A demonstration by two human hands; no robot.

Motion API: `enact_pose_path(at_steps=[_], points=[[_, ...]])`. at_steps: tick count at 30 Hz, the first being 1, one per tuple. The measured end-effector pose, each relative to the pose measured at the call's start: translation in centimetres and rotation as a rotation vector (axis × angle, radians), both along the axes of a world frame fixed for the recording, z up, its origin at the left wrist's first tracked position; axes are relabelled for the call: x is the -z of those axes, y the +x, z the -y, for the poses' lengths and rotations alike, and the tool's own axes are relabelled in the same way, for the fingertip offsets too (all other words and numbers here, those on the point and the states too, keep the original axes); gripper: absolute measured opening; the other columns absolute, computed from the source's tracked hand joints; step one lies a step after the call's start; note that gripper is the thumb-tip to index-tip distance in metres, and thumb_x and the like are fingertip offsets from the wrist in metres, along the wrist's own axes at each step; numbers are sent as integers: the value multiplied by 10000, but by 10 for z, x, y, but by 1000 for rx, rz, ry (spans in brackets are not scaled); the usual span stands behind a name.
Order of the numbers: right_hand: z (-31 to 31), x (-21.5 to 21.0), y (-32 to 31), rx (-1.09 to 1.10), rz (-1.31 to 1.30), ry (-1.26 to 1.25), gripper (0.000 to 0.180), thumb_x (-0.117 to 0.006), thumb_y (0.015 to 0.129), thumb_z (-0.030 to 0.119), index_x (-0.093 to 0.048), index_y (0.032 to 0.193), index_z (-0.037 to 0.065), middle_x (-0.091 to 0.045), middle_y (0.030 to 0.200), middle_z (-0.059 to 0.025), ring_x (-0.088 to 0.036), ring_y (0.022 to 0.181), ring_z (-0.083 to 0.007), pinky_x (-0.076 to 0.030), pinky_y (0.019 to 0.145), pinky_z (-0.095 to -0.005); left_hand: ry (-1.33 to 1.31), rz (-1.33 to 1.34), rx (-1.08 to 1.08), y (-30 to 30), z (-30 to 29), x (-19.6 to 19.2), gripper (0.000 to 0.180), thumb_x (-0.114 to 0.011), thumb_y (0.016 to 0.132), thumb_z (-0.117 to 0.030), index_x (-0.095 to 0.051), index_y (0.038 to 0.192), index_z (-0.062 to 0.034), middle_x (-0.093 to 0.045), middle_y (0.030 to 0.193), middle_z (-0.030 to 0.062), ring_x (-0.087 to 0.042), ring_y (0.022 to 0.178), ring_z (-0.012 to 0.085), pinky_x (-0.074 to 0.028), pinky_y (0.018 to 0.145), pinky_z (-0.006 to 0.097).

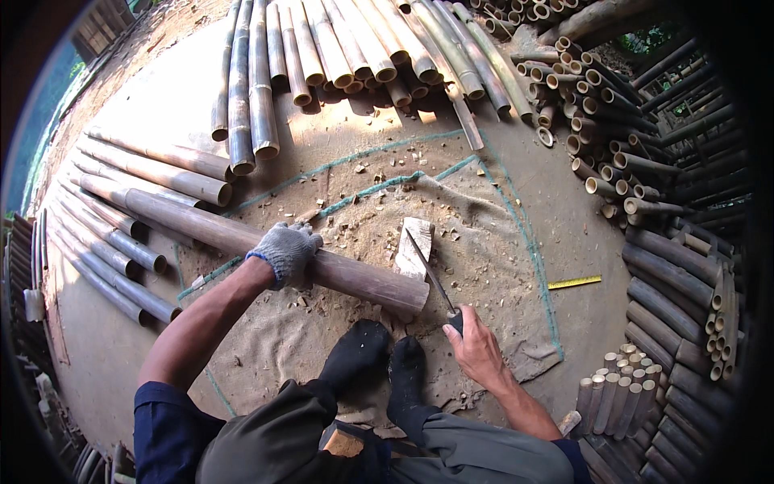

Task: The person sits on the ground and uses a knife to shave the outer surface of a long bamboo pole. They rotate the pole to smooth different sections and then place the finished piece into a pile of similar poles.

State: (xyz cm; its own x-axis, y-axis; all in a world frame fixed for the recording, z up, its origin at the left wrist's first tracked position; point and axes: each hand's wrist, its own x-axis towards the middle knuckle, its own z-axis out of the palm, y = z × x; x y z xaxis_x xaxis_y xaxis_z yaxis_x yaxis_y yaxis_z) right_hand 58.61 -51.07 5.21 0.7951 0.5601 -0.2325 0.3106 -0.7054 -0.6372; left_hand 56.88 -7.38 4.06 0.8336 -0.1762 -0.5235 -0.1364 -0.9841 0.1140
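Note:
My left hand (pixel 286 252), in a grey knit glove with a blue cuff, is closed over a thick brown bamboo pole (pixel 367 282). The pole slants from the upper left to a cut end just above my feet. Bare, my right hand (pixel 477 348) grips the dark handle of a long, narrow-bladed knife (pixel 431 270). Its blade points up and to the left, apart from the pole and over a pale wooden block (pixel 414 246). The block lies on a sack cloth (pixel 484 266) strewn with chips, just beyond the pole's end.
Several bamboo poles (pixel 161 173) lie at the left, and more (pixel 339 48) at the back. Cut tubes (pixel 613 161) are stacked at the right, with short pieces (pixel 621 395) bundled below. A yellow measuring strip (pixel 574 282) lies beside the cloth. My dark-socked feet (pixel 355 355) rest on it.

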Motion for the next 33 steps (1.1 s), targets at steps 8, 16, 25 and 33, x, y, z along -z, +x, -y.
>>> enact_pose_path(at_steps=[8, 16, 25, 33], points=[[-29, -60, 2, -127, 258, 196, 513, -752, 1053, 182, -524, 1442, -63, -693, 1121, -313, -755, 981, -491, -619, 770, -516, -29, 166, -31, -14, -9, 30, 612, -982, 613, -417, -745, 1101, -134, -767, 1125, 88, -746, 1138, 283, -539, 1060, 473], [-5, 0, 27, -189, 70, -272, 316, -703, 1085, 257, -518, 1146, 8, -724, 996, -310, -764, 833, -481, -612, 682, -538, -23, 230, -34, -12, -6, 28, 565, -963, 634, -390, -735, 1086, -139, -752, 1118, 88, -731, 1153, 278, -523, 1075, 458], [-17, 12, 26, -220, 156, -278, 323, -724, 1076, 247, -501, 1096, 14, -721, 1001, -314, -756, 827, -508, -615, 666, -521, -25, 372, -55, -20, 7, 30, 429, -882, 738, -350, -731, 1076, -134, -729, 1103, 98, -711, 1171, 290, -508, 1070, 468], [-48, -63, 7, -248, 345, 257, 410, -742, 1060, 213, -562, 1327, -41, -721, 904, -259, -760, 820, -488, -611, 679, -527, 6, 437, -50, -32, -1, 43, 442, -885, 705, -337, -714, 1063, -141, -710, 1096, 84, -694, 1165, 292, -515, 1026, 456]])
